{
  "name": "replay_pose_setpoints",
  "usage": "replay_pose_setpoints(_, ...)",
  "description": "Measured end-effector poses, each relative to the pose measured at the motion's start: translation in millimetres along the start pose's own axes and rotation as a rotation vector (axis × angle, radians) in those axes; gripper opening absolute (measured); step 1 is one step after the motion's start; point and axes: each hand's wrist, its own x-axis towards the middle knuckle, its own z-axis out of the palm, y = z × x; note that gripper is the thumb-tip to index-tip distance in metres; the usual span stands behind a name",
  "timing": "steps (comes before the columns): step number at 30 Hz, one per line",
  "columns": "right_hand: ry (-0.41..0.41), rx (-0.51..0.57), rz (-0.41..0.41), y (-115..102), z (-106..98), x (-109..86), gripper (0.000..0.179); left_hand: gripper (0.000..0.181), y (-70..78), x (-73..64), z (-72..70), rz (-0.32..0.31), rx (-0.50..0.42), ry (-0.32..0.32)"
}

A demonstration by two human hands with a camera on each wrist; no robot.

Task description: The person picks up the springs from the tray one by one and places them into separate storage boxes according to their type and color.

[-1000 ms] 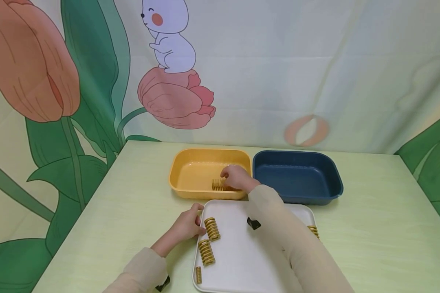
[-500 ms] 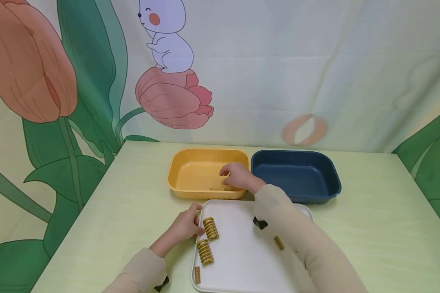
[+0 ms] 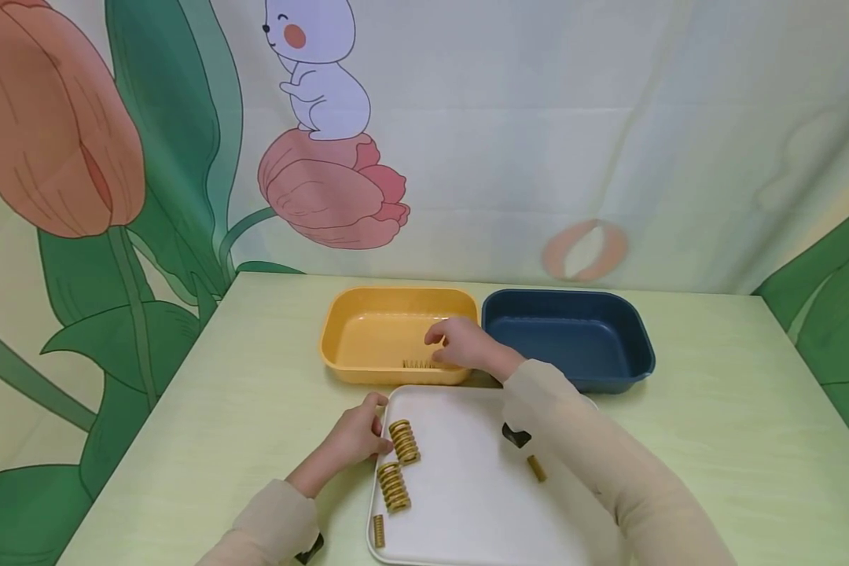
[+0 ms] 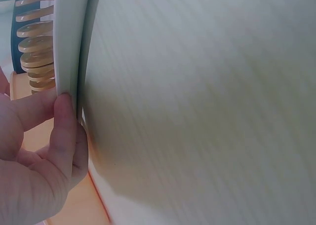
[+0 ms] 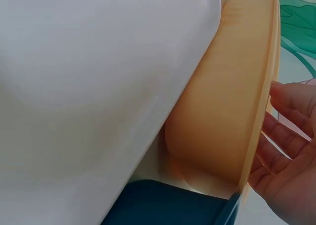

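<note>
My left hand [image 3: 354, 434] pinches the left rim of a white tray [image 3: 460, 479], thumb inside and fingers outside. Beside it on the tray lie two large gold coil springs [image 3: 404, 442], one just behind the other. A small spring [image 3: 378, 531] is at the tray's near left, and another small spring [image 3: 536, 468] lies by the right sleeve. My right hand [image 3: 462, 343] is over the right part of a yellow bin [image 3: 357, 334], fingers loosely bent with nothing between them. Below them a gold spring [image 3: 417, 364] rests in the bin, partly hidden by its front wall.
A dark blue bin [image 3: 573, 342] stands against the yellow one's right side, at the tray's far edge. A printed curtain [image 3: 481, 157] hangs behind the pale green table [image 3: 255, 377]. My right sleeve [image 3: 594, 464] covers the tray's right part.
My right hand has let go of the gold spring, which has dropped lower in the yellow bin. The right forearm has shifted right, uncovering a small spring. My left hand stays on the rim.
</note>
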Motion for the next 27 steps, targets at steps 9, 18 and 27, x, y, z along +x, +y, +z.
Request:
replay_pose_setpoints(9,-0.017,-0.018,-0.047,1,-1,-8.1,0.026,0.061,0.7,-0.5,0.0,0.005,0.005,0.004)
replay_pose_setpoints(18,-0.046,-0.03,-0.037,-6,-3,-20.4,0.025,0.061,1.2,0.3,-0.5,0.003,0.024,0.008)
replay_pose_setpoints(27,-0.064,-0.049,-0.061,-6,-3,-28.8,0.026,0.061,1.1,-0.2,0.6,0.007,0.03,0.007)
